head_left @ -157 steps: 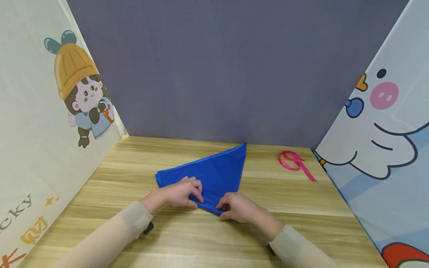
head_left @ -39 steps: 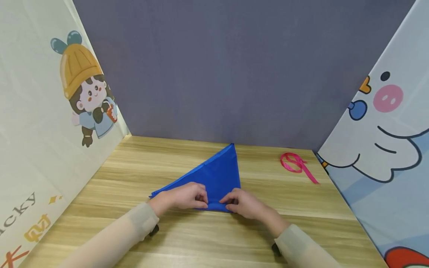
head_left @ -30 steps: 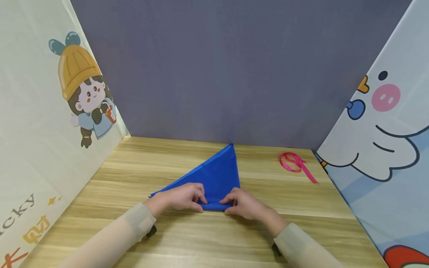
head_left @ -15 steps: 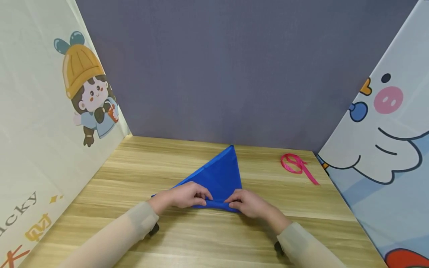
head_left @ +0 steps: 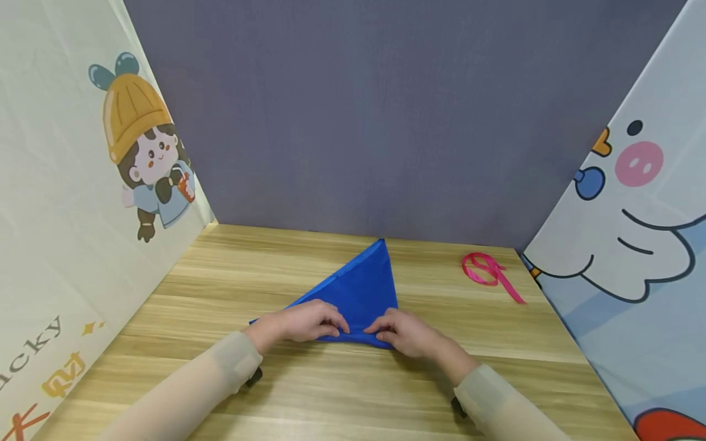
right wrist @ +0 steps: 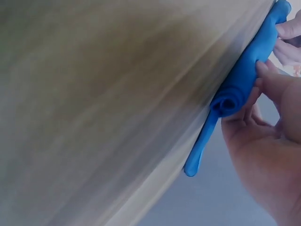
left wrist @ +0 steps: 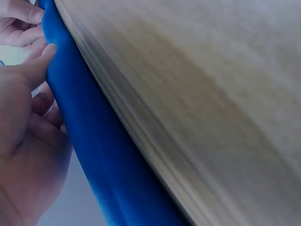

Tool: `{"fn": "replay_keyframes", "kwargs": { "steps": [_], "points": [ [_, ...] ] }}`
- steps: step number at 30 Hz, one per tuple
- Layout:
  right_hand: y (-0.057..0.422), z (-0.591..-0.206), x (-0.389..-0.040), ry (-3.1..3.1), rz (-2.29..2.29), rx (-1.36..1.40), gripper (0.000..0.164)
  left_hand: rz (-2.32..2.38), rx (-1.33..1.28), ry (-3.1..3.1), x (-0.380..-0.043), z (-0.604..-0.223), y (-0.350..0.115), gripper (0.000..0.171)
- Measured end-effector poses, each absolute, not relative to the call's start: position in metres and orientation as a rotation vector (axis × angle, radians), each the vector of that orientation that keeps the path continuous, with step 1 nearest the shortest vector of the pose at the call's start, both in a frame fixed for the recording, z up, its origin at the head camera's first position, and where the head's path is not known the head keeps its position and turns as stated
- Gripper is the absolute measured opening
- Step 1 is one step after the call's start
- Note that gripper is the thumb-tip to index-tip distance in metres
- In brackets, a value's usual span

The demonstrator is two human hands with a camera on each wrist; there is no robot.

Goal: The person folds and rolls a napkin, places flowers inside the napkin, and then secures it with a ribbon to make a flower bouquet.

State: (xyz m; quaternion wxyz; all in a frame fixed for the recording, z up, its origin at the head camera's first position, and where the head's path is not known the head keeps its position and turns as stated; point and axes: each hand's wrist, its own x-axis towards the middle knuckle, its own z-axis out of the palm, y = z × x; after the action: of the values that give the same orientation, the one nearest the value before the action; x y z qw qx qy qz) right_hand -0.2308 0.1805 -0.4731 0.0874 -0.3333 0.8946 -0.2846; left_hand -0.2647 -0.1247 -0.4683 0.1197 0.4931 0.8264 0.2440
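Observation:
A folded blue cloth [head_left: 361, 288] lies on the table, its peak pointing toward the back wall. Along the near edge it is rolled up, and the right wrist view shows the spiral end of the roll [right wrist: 228, 101]. My left hand [head_left: 309, 321] pinches the roll near its middle, thumb in front and fingers curled over the top. With thumb and fingers, my right hand [head_left: 408, 334] pinches the same roll close to its right end. The left hand and forearm cover part of the cloth's left side in the head view.
A loosely looped pink ribbon [head_left: 485, 269] lies at the back right of the wood-grain table [head_left: 342, 398]. A grey panel [head_left: 353, 116] rises at the back. Printed white panels stand on the left [head_left: 49, 184] and right [head_left: 678, 245].
Compared with about five seconds ago, the cloth has turned, its left corner now nearer me, and its near edge lies straighter across. Over the last second the fingers have shifted slightly along the roll.

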Motion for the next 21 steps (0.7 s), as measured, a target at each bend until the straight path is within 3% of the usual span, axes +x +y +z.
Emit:
{"fn": "replay_keyframes", "kwargs": {
  "steps": [9, 21],
  "points": [
    [0.168, -0.469, -0.224, 2.82, -0.666, -1.119, 0.024, 0.507, 1.504, 2.588, -0.26, -0.465, -0.121, 0.021],
    [0.175, -0.47, -0.224, 2.735, -0.692, -1.044, 0.029, 0.614, 1.455, 2.448, -0.261, -0.465, -0.118, 0.025]
  ]
}}
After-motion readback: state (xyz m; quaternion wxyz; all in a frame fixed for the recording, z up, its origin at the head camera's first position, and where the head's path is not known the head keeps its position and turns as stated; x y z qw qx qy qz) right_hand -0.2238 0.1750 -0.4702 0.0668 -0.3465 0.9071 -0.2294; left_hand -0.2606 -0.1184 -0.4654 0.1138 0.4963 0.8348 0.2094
